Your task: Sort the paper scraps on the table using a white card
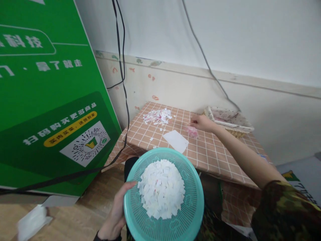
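My left hand (117, 207) grips the rim of a round turquoise plastic colander (193, 201), with the thumb over the edge. Inside it lies a heap of small white paper scraps (163, 190), a few with red marks. Over the table, my right hand (200, 123) has its fingers pinched together on a crumpled, pinkish translucent plastic bag (192, 131), which hangs just below them. A white sheet of paper (176, 141) lies left of that hand. Further left is a loose pile of torn paper scraps (157, 116), white with some pink.
A brown checked cloth covers the table (213, 150) against the wall. A cloth-lined wicker basket (229, 122) stands at its back right. A black strap (127, 113) hangs in front of the green cabinet (50, 83) on the left. White plastic (33, 222) lies on the floor.
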`<state>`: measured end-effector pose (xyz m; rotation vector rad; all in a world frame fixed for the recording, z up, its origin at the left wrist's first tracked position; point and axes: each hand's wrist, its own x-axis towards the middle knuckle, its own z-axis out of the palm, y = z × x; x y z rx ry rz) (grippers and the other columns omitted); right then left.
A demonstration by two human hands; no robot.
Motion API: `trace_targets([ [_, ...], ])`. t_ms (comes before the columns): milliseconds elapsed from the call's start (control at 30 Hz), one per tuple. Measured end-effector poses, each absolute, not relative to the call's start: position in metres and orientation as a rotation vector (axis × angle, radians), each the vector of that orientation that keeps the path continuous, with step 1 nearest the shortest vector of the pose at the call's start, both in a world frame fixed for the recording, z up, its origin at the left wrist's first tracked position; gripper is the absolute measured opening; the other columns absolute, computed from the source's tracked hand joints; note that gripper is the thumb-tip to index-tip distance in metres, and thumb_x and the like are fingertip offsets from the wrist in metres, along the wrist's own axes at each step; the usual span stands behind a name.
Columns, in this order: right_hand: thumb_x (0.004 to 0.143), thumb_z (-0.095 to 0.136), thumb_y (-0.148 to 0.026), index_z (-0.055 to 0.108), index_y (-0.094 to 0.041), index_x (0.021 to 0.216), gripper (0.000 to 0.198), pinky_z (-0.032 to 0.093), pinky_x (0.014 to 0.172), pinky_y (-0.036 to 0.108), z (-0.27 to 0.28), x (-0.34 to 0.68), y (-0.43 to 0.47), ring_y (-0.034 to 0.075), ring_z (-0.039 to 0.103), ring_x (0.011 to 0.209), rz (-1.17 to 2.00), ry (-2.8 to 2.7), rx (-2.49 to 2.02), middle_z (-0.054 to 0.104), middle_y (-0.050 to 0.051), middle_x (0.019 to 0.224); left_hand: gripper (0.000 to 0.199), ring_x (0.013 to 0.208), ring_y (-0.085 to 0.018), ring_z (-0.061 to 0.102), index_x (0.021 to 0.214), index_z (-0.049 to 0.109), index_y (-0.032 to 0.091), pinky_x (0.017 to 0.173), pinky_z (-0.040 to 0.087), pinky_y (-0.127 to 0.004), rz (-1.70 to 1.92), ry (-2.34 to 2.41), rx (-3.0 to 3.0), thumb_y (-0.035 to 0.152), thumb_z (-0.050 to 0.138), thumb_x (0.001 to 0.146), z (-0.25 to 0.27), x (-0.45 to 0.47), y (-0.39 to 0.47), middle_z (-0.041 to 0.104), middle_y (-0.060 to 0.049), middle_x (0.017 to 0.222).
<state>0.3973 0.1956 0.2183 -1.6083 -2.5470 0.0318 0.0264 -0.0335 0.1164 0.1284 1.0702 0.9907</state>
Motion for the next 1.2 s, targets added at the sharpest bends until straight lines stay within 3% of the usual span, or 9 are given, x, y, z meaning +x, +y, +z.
trace_targets([
  [100, 0.082, 0.053, -0.038, 0.064, -0.017, 0.063, 0.031, 0.034, 0.056, 0.024, 0.21, 0.412, 0.213, 0.013, 0.052, 0.057, 0.045, -2.625, -1.714, 0.062, 0.004, 0.06, 0.009, 0.05, -0.021, 0.065, 0.071, 0.07, 0.01, 0.056, 0.054, -0.034, 0.971, 1.09, 0.134, 0.018, 0.065, 0.07, 0.117, 0.026, -0.034, 0.073, -0.008, 0.063],
  [233, 0.081, 0.054, -0.026, 0.073, -0.016, 0.084, 0.022, 0.039, 0.062, 0.024, 0.208, 0.418, 0.221, 0.016, 0.06, 0.068, 0.133, -2.654, -1.751, 0.071, 0.007, 0.076, 0.006, 0.048, -0.021, 0.064, 0.069, 0.069, 0.012, 0.054, 0.054, -0.034, 0.981, 1.122, 0.124, 0.016, 0.065, 0.069, 0.116, 0.025, -0.037, 0.073, -0.007, 0.062],
  [533, 0.074, 0.051, -0.01, 0.071, -0.014, 0.098, 0.032, 0.042, 0.073, 0.026, 0.208, 0.424, 0.228, 0.019, 0.063, 0.083, 0.038, -2.634, -1.798, 0.072, 0.009, 0.093, 0.007, 0.051, -0.021, 0.065, 0.069, 0.07, 0.012, 0.058, 0.055, -0.035, 0.957, 1.13, 0.12, 0.017, 0.065, 0.071, 0.109, 0.021, -0.039, 0.073, -0.007, 0.061],
  [933, 0.074, 0.055, -0.02, 0.073, -0.016, 0.084, 0.021, 0.039, 0.064, 0.027, 0.2, 0.423, 0.227, 0.02, 0.062, 0.074, -0.073, -2.579, -1.794, 0.072, 0.009, 0.083, 0.009, 0.049, -0.021, 0.064, 0.066, 0.069, 0.011, 0.056, 0.054, -0.034, 0.911, 1.168, 0.134, 0.018, 0.066, 0.07, 0.109, 0.02, -0.042, 0.072, -0.008, 0.059],
  [1200, 0.078, 0.051, -0.021, 0.071, -0.018, 0.094, 0.026, 0.04, 0.066, 0.027, 0.201, 0.416, 0.221, 0.02, 0.063, 0.079, -0.155, -2.532, -1.827, 0.072, 0.009, 0.088, 0.011, 0.046, -0.019, 0.062, 0.065, 0.068, 0.011, 0.051, 0.051, -0.031, 0.901, 1.133, 0.115, 0.02, 0.064, 0.071, 0.104, 0.018, -0.041, 0.071, -0.007, 0.057],
])
